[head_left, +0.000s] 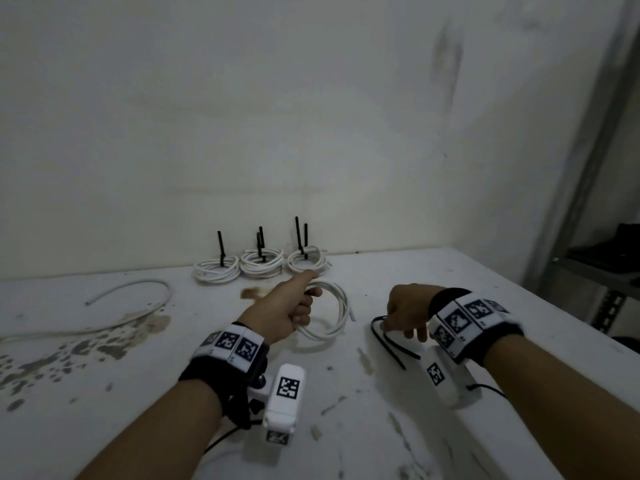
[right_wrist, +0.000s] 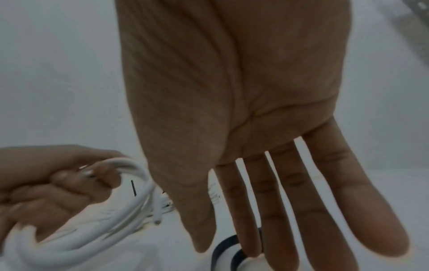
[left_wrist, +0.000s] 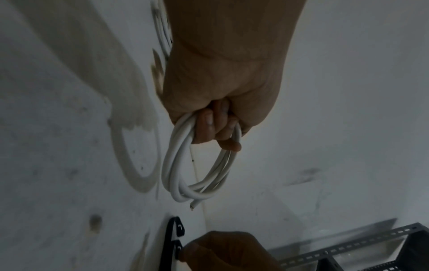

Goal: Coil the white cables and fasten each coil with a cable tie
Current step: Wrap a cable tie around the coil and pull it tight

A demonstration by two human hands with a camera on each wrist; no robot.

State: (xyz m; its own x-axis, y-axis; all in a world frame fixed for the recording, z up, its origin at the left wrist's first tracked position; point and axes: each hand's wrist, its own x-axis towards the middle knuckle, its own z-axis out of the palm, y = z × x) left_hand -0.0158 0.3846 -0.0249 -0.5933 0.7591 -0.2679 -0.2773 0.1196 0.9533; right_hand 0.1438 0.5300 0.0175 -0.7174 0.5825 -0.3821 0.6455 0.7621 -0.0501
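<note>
My left hand (head_left: pixel 294 308) grips a coil of white cable (head_left: pixel 334 315) just above the white table (head_left: pixel 460 282); in the left wrist view the fingers (left_wrist: pixel 209 126) curl round the loops of the coil (left_wrist: pixel 171 174), whose cut end hangs free. To the right, my right hand (head_left: pixel 405 311) reaches down with straight fingers (right_wrist: pixel 278 210) onto two loose black cable ties (head_left: pixel 389 341) that lie on the table. The ties (right_wrist: pixel 223 251) lie under the fingertips, and no finger curls round them. Three white coils (head_left: pixel 259 263), each with a black tie standing up, sit by the back wall.
A loose, uncoiled white cable (head_left: pixel 138 289) curves across the left of the table. Dark stains mark the table's left and front. A grey metal shelf (head_left: pixel 595 271) stands beyond the table's right edge. The wall rises right behind the finished coils.
</note>
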